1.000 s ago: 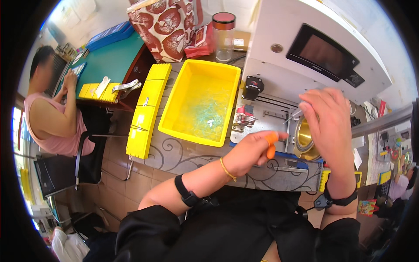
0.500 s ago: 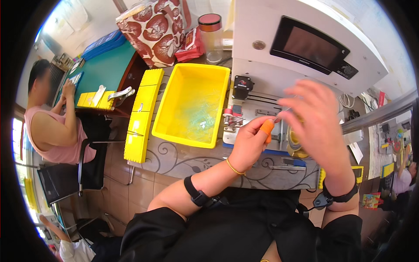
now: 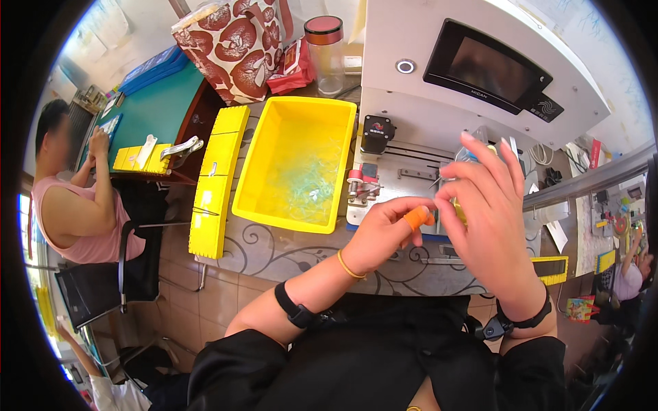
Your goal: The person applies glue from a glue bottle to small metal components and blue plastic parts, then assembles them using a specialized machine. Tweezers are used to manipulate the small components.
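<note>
My left hand (image 3: pixel 385 234) is closed in a pinch in front of the machine, an orange finger cover (image 3: pixel 416 218) on one digit. Whatever its fingertips hold is too small to make out. Close on its right is my right hand (image 3: pixel 485 222), thumb and forefinger drawn together, the other fingers raised and fanned. A thin pointed metal tool (image 3: pixel 436 183) juts from between its fingers, most of it hidden. Behind both hands stands a white machine (image 3: pixel 401 41) with a dark screen (image 3: pixel 484 68), a black motor (image 3: pixel 377 134) and a metal bed with small red-and-silver rollers (image 3: pixel 362 182).
Left of the machine, a yellow bin (image 3: pixel 264 161) holds thin pale-green strands. Beside it lies a long yellow notched board (image 3: pixel 218 181). Behind are a clear jar (image 3: pixel 327 58) and a patterned bag (image 3: pixel 236 51). A person in pink (image 3: pixel 86 212) sits at a green table (image 3: pixel 154 103).
My right hand has come lower and left, its thumb now near my left fingertips. My left hand has shifted slightly left and down. The ring on the machine's round button looks brighter.
</note>
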The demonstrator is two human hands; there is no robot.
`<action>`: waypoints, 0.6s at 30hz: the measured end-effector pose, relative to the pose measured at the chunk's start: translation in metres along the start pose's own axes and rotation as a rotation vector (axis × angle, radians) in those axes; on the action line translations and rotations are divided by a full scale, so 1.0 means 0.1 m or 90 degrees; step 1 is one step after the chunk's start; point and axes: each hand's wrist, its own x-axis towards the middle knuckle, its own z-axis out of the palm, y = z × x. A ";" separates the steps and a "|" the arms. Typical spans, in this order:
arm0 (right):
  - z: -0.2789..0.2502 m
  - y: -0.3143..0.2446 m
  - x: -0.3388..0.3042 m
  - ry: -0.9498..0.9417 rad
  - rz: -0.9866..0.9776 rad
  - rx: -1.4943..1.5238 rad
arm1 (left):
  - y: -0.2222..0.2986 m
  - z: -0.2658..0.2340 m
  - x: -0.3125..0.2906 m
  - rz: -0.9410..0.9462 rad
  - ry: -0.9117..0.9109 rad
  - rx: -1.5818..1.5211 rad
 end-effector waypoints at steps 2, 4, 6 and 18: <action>-0.03 -0.04 -0.10 0.006 0.015 -0.010 | 0.00 -0.05 -0.01 -0.027 -0.060 -0.105; 0.02 -0.06 -0.18 -0.008 0.010 0.014 | -0.01 -0.07 0.01 -0.054 -0.119 -0.209; 0.05 -0.06 -0.22 -0.007 0.017 0.013 | -0.01 -0.07 0.05 -0.075 -0.142 -0.325; 0.00 -0.09 -0.16 -0.071 0.029 0.014 | -0.16 -0.14 0.05 -0.019 -0.035 -0.236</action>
